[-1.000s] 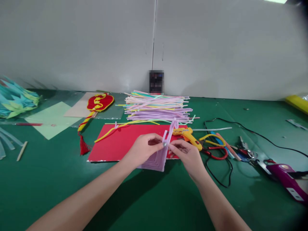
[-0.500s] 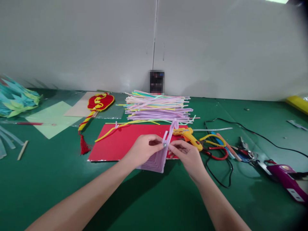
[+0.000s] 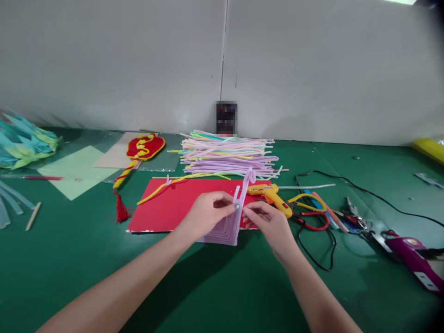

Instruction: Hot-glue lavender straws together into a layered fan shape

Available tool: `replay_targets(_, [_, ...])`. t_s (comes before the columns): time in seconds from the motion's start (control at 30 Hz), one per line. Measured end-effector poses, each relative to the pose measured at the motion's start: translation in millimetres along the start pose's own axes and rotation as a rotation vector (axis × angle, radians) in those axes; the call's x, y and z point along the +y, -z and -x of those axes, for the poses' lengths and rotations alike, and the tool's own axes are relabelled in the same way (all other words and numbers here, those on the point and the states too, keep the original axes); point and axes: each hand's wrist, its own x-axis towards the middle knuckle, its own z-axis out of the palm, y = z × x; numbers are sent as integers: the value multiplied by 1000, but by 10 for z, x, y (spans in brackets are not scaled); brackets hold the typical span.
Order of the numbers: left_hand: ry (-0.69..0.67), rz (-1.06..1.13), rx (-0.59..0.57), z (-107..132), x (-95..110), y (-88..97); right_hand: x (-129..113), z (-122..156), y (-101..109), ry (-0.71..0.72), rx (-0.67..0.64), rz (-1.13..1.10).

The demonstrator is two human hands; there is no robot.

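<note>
My left hand (image 3: 211,210) pinches a flat lilac square made of pipe cleaners (image 3: 224,233) between thumb and fingers, near its upper right corner. The square is tilted up, its concentric rows facing me. A lilac pipe cleaner end (image 3: 250,176) rises above it and curls over at the top; a shorter end stands beside it. At the square's right edge is my right hand (image 3: 265,217), its thumb and forefinger drawn together beside the strip. Whether these fingertips hold anything is hidden. Under both hands lies a red board (image 3: 173,203).
Behind the board is a pile of pastel pipe cleaners (image 3: 229,155). A yellow glue gun (image 3: 275,199), scissors (image 3: 317,221), keys (image 3: 360,223) and a purple tool (image 3: 414,259) lie right, with a black cord (image 3: 378,199). Left are a red tasselled fan (image 3: 145,147) and green paper (image 3: 79,173).
The lilac square has shifted slightly up and left in my left hand, leaving a small gap from my right fingertips. My right hand has barely moved.
</note>
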Motion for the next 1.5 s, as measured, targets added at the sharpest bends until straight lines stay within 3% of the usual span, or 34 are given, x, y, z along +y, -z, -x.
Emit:
replay_targets(0.47, [10,81,-18,-13,8,-20,-21,0,-8,11,5,11])
replay_targets(0.8, [64,-42,-33,17,56,-18,-5,-14,-5,-9,34,-13])
replay_targets(1.5, [19,-91,-38,13,22,-16,-9,-3,-20,-5,17,-36])
